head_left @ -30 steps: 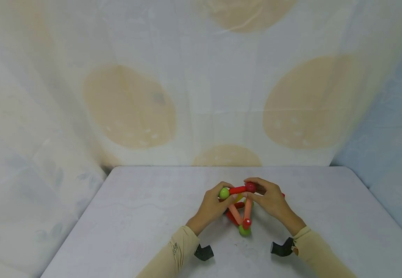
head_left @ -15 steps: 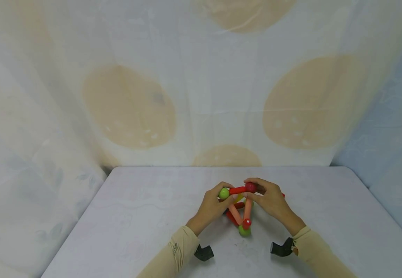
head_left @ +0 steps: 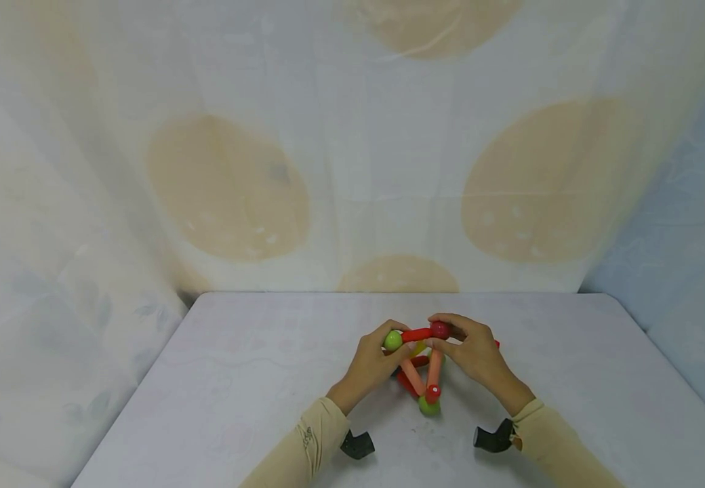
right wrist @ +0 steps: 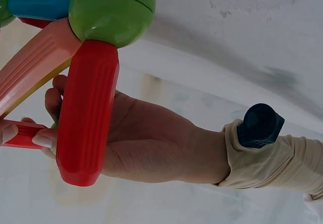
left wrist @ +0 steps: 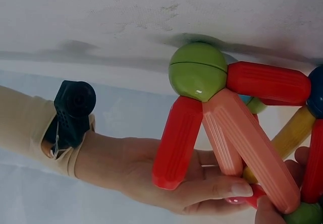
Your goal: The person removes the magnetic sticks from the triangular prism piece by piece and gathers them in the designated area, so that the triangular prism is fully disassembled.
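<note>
A toy frame of coloured rods and balls [head_left: 421, 369] stands on the table's middle. My left hand [head_left: 396, 343] pinches the upper green ball [head_left: 393, 339]. The right hand [head_left: 445, 337] pinches the dark red ball [head_left: 439, 330] at the other end of the top red rod [head_left: 416, 333]. Pink and orange rods slope down to a lower green ball [head_left: 428, 406] resting on the table. The left wrist view shows that low green ball [left wrist: 198, 71] with red and pink rods [left wrist: 250, 151] fanning from it. In the right wrist view a green ball [right wrist: 112, 11] joins a red rod [right wrist: 87, 113] and a blue rod [right wrist: 40, 1].
The pale grey table [head_left: 236, 379] is walled by draped cloth with tan ovals [head_left: 227, 186] at the back and both sides. Black wrist cameras [head_left: 357, 444] [head_left: 491, 437] sit below each sleeve near the table's front edge.
</note>
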